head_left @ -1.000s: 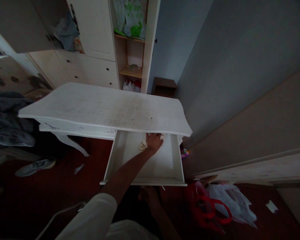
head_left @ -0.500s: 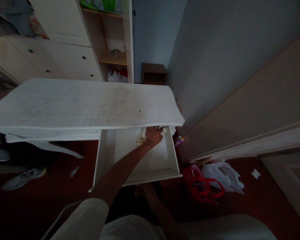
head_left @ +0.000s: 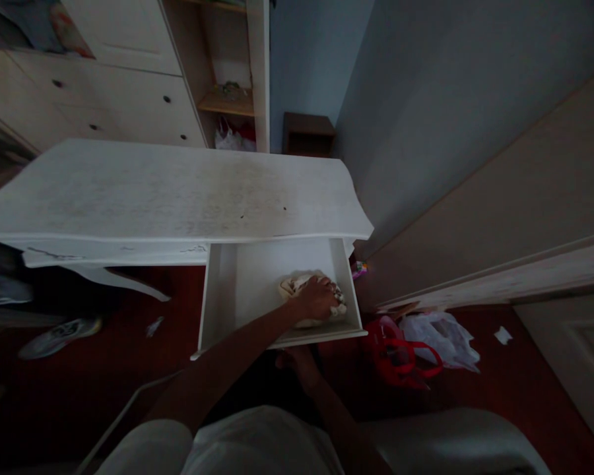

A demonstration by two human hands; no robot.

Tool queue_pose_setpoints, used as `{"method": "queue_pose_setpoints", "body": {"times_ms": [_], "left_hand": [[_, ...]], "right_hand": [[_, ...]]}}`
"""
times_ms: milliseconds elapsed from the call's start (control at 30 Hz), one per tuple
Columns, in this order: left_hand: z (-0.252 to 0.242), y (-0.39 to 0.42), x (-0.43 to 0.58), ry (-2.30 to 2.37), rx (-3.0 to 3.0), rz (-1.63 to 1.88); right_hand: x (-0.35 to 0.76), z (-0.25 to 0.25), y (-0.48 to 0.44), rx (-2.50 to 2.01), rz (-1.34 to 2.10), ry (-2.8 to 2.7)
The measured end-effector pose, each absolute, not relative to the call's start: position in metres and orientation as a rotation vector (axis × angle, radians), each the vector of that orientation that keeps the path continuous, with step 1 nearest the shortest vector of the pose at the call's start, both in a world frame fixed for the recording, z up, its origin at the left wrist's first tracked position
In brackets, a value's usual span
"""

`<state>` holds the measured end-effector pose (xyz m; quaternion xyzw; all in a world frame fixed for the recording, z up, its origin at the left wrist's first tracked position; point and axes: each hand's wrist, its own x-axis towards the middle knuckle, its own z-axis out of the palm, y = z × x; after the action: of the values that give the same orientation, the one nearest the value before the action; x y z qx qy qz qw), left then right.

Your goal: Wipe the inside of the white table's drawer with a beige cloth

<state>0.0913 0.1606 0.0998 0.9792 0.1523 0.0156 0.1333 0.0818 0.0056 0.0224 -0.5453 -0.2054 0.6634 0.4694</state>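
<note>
Inside the pulled-out white drawer (head_left: 260,277), my left hand (head_left: 317,300) grips a crumpled cream cloth (head_left: 291,285) with dark marks, bunched against the drawer floor near the front right corner. The left forearm crosses over the drawer's front panel. Below that panel, in shadow, is my right hand (head_left: 297,363); its fingers are too dark to make out. The drawer belongs to a white table (head_left: 168,191) whose top has grey smudges and two small dark specks.
A red bag (head_left: 393,356) and a white plastic bag (head_left: 440,336) lie on the floor at right. A shoe (head_left: 59,336) is at lower left. Behind the table stand white cabinets (head_left: 123,99) and a small brown box (head_left: 307,132); a wall runs along the right.
My left hand and the cloth have moved from the back of the drawer toward its front right. The camera view has shifted slightly. My right hand remains below the drawer front.
</note>
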Motion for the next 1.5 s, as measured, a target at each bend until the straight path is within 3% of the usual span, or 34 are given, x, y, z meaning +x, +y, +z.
{"method": "queue_pose_setpoints", "body": {"times_ms": [533, 833, 1067, 1500], "left_hand": [[0.114, 0.151, 0.090, 0.292, 2.766, -0.265], [0.097, 0.157, -0.015, 0.551, 2.652, -0.176], [0.112, 0.145, -0.090, 0.949, 2.606, -0.155], [0.098, 0.173, -0.083, 1.389, 2.616, 0.039]], "right_hand": [[0.082, 0.032, 0.008, -1.321, 1.581, -0.525], [0.082, 0.029, 0.006, -1.281, 1.551, -0.485], [0.085, 0.026, 0.005, -1.300, 1.566, -0.476], [0.082, 0.026, 0.002, -1.282, 1.532, -0.433]]}}
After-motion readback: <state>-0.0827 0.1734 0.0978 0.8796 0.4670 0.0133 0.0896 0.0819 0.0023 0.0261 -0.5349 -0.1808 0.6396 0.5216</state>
